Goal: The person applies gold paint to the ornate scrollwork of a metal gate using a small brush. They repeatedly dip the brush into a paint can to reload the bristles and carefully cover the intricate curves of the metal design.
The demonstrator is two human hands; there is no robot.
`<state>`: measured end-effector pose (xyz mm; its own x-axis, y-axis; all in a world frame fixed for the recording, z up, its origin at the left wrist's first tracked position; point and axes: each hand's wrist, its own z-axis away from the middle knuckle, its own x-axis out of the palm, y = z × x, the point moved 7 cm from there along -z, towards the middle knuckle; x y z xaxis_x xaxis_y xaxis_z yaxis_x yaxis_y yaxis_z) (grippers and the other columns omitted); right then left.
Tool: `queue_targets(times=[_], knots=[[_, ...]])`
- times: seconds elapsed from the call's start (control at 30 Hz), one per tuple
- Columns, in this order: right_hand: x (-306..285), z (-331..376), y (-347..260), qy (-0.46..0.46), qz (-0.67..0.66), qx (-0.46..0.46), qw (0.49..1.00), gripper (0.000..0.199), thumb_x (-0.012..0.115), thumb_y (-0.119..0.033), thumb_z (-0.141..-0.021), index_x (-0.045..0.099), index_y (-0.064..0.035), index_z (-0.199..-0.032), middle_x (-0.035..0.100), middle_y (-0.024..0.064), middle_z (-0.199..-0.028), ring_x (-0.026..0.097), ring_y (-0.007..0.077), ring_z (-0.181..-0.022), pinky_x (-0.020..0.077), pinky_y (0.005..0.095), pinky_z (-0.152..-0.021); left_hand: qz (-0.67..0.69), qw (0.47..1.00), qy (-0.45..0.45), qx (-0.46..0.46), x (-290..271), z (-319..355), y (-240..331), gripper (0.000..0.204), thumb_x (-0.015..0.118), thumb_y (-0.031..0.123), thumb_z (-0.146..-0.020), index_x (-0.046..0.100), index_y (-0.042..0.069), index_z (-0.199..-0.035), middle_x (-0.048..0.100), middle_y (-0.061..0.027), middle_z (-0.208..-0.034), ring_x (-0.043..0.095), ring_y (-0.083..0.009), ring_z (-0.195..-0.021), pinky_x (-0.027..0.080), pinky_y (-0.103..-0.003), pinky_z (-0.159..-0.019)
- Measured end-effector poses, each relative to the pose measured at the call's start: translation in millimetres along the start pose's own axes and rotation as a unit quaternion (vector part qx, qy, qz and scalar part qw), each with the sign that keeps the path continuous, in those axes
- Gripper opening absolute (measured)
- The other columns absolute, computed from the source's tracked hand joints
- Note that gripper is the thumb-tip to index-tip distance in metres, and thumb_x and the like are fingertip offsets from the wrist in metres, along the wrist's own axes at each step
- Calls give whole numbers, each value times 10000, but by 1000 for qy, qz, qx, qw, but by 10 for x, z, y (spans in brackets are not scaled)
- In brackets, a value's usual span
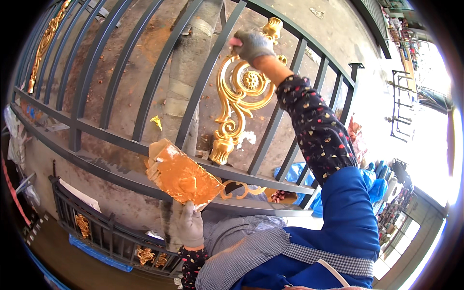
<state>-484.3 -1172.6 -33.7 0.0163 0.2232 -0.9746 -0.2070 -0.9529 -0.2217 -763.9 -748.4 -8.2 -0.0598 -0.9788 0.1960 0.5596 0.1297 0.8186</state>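
My left hand (190, 227), in a pale glove, grips the lower edge of a flat rectangular board (169, 166) smeared with orange paste. A thicker dab of paste sits near its middle. My right hand (252, 47), in a grey glove, is closed at the upper end of a gold scroll ornament (231, 108). Something pink shows at its fingertips; whether it is a bare finger or a held thing I cannot make out. The ornament stands between two bars of a dark grey metal railing (193, 101), and my right hand and wrist cover part of its top.
A second dark railing (113, 227) with gold ornaments lies at the lower left. Another gold ornament (46, 41) is in the far-left bars. Blue plastic sheeting (374, 186) lies at the right. A yellow scrap (156, 122) is on the stained floor.
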Motion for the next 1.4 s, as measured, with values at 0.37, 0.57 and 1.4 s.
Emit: queue_targets(times=[0.37, 0.57, 1.4], knots=[[21, -235, 442, -27, -66, 73, 995, 317, 712, -335, -788, 726, -141, -1037, 719, 145, -991, 673, 349, -978, 517, 417, -846, 198, 976, 33, -83, 42, -47, -42, 434, 515, 60, -966, 441, 8, -1390, 550, -76, -1266, 557, -147, -1060, 482, -266, -860], [-102, -479, 593, -141, 99, 68, 983, 284, 687, -314, -816, 733, -176, -1059, 729, 119, -1003, 682, 323, -984, 520, 404, -839, 196, 977, 15, -79, 56, -67, -15, 431, 491, 42, -964, 428, -13, -1387, 529, -97, -1297, 553, -167, -1127, 492, -312, -925], [-87, 70, 1091, -177, 188, -3, 966, 321, 736, -196, -789, 689, -129, -1099, 703, 112, -1040, 657, 327, -1015, 518, 396, -870, 167, 982, 32, -81, 7, -12, -70, 395, 530, 67, -967, 482, -13, -1351, 545, -28, -1254, 535, -70, -984, 441, -184, -764]])
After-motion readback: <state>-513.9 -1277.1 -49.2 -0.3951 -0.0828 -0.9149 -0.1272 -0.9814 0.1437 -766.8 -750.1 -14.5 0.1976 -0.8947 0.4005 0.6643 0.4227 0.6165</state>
